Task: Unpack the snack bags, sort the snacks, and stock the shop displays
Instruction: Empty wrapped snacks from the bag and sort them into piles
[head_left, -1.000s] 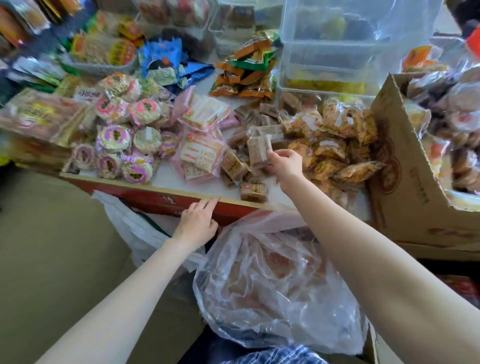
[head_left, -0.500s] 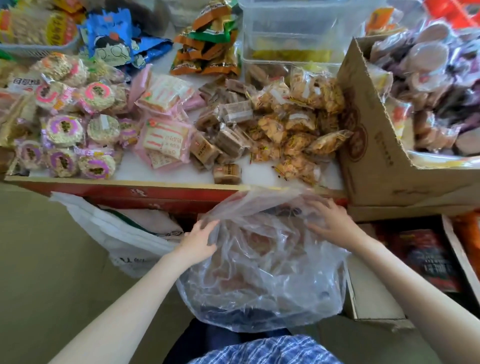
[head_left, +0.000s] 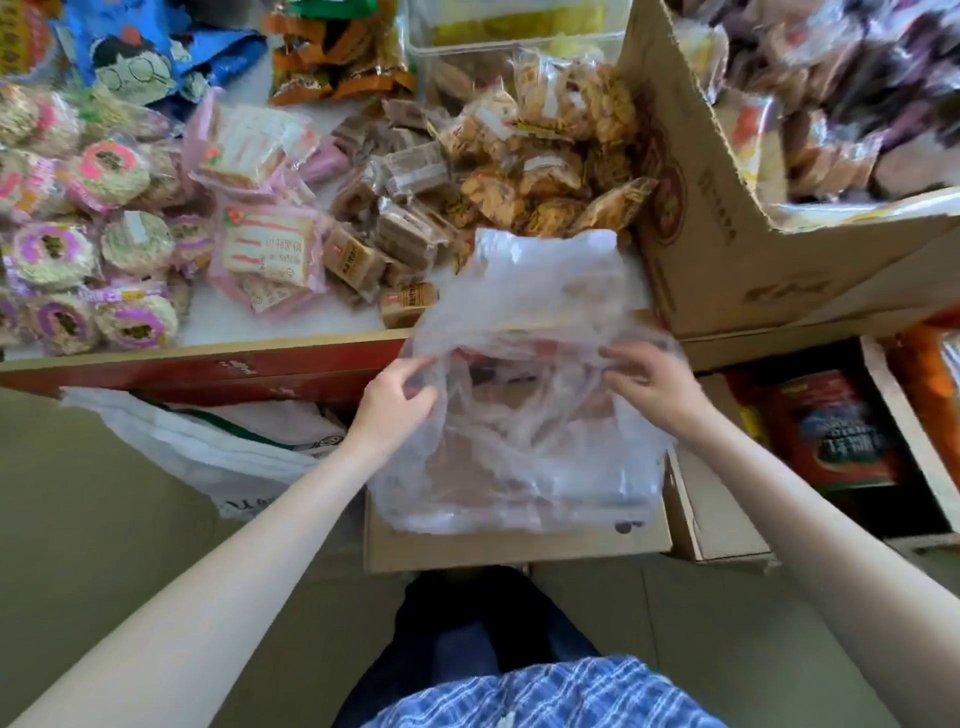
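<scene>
You hold the clear plastic bag (head_left: 524, 415) with both hands, just in front of the tabletop (head_left: 291, 325) edge and above a low cardboard box (head_left: 509, 548) on the floor. Your left hand (head_left: 392, 408) pinches the bag's left rim between thumb and curled fingers. Your right hand (head_left: 652, 387) has its fingers curled into the film on the right side, grip closed on the plastic. Inside the bag are brownish wrapped snacks; count cannot be told through the crumpled film.

On the tabletop: a pile of brown wrapped cake bars (head_left: 395, 228), too many and overlapping to count; a heap of golden crispy snack packs (head_left: 545, 156) to their right; three pink sandwich-cake packs (head_left: 267, 244) visible; round rice-cake packs (head_left: 78, 249) with pink and purple labels at left, at least ten.

A large open cardboard carton (head_left: 727, 234) sits at right, filled with blurred wrapped snacks. A clear plastic tub (head_left: 519, 41) stands at the back, holding something yellow. A white bag (head_left: 208, 447) lies under the tabletop edge.
</scene>
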